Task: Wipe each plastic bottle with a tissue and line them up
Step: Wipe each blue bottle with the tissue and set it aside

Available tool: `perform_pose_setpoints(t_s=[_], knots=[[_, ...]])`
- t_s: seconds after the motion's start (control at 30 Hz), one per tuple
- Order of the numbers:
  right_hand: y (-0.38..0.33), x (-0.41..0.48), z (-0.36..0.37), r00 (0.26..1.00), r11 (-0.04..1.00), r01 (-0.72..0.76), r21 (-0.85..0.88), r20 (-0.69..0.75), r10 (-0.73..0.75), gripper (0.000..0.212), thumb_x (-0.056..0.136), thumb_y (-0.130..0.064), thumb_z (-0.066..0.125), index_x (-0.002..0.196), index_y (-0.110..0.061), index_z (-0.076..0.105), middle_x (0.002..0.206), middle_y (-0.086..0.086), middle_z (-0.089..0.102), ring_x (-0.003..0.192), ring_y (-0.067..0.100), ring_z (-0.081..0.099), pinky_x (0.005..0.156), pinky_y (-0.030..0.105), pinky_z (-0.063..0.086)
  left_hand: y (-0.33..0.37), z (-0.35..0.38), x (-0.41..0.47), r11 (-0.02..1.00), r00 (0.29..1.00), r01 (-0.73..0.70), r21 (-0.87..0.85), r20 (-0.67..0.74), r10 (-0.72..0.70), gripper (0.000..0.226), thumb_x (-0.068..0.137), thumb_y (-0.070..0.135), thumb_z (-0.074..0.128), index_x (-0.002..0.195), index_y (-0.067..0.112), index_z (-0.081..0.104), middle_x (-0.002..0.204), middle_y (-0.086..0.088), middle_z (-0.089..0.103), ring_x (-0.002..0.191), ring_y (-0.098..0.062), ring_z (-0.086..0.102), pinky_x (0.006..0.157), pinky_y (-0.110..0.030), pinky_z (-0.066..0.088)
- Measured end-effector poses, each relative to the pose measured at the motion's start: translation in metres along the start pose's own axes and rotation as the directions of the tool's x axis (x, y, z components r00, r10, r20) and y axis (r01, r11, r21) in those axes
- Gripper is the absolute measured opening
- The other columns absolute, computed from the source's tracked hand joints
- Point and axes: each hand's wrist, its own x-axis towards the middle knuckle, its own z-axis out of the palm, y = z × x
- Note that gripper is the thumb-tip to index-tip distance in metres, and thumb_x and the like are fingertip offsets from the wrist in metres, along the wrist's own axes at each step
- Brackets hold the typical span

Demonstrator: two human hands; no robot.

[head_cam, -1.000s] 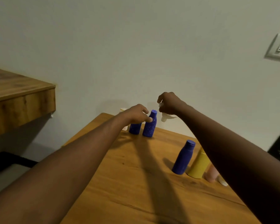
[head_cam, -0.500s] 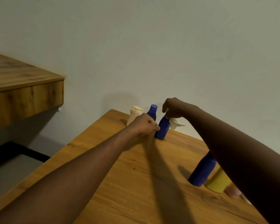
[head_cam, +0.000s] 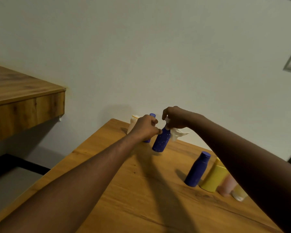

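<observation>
- The far left corner of the orange-brown wooden desk is crowded: a cream plastic bottle, a dark blue plastic bottle and a tilted speckled blue plastic bottle sit close together.
- The left hand grips the speckled one, and the right hand pinches a white tissue at its neck.
- The pale wall stands right behind the far edge.
- Near the right edge, a blue capped plastic bottle, a yellow plastic bottle and a pink plastic bottle stand side by side under the right forearm.
- Between corner group and row, open wood widens toward the near edge.
- A thick wooden shelf juts out, higher, well left of the desk.
</observation>
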Motion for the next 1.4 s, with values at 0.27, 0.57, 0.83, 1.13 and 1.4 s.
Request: perform_pose_setpoints(t_s=[0.27,0.57,0.83,1.13,1.4], knots=[[-0.033,-0.090,-0.001,0.997,0.999,0.033,0.003,0.067,-0.033,0.049,0.085,-0.016,0.077,0.131,-0.008,0.060,0.117,0.010,0.067,0.104,0.023,0.063,0.080,0.027,0.047,0.022,-0.006,-0.072,0.998,0.980,-0.055,0.016,0.192,0.051,0.047,0.086,0.017,0.083,0.130,0.010,0.068,0.130,-0.005,0.069,0.110,-0.017,0.062,0.087,-0.030,0.045],[-0.052,-0.173,0.005,0.999,0.999,-0.029,0.044,0.039,0.027,0.050,0.088,-0.017,0.075,0.133,-0.008,0.057,0.117,0.010,0.065,0.093,0.020,0.058,0.075,0.025,0.044,0.033,0.019,-0.150,0.990,0.964,-0.108,-0.088,0.235,0.126,0.023,0.083,0.014,0.085,0.099,0.022,0.071,0.097,0.009,0.075,0.091,-0.005,0.068,0.083,-0.027,0.047],[-0.059,-0.208,0.012,0.999,0.992,-0.055,0.115,0.007,0.054,0.053,0.087,-0.016,0.075,0.135,-0.006,0.055,0.121,0.012,0.066,0.104,0.025,0.064,0.084,0.027,0.051,0.034,0.032,-0.184,0.988,0.976,-0.142,-0.058,0.159,0.150,0.023,0.088,0.016,0.081,0.108,0.019,0.070,0.100,0.008,0.071,0.097,-0.012,0.068,0.075,-0.019,0.047],[-0.045,-0.222,0.018,0.984,0.933,-0.052,0.355,-0.139,0.108,0.070,0.079,-0.016,0.081,0.141,-0.013,0.049,0.133,0.008,0.059,0.117,0.025,0.058,0.085,0.027,0.048,0.036,0.030,-0.184,0.986,0.978,-0.123,-0.111,0.157,0.140,0.052,0.090,0.015,0.080,0.137,0.015,0.059,0.131,-0.004,0.069,0.121,-0.021,0.065,0.094,-0.033,0.053],[-0.013,-0.256,0.045,0.884,0.682,-0.009,0.731,-0.314,0.348,0.053,0.070,-0.018,0.089,0.115,-0.013,0.061,0.113,0.001,0.064,0.098,0.018,0.062,0.077,0.031,0.057,0.030,0.025,-0.178,0.975,0.976,-0.167,-0.146,0.116,0.185,0.063,0.088,0.029,0.082,0.145,0.029,0.055,0.135,0.005,0.063,0.120,-0.011,0.057,0.089,-0.027,0.048]])
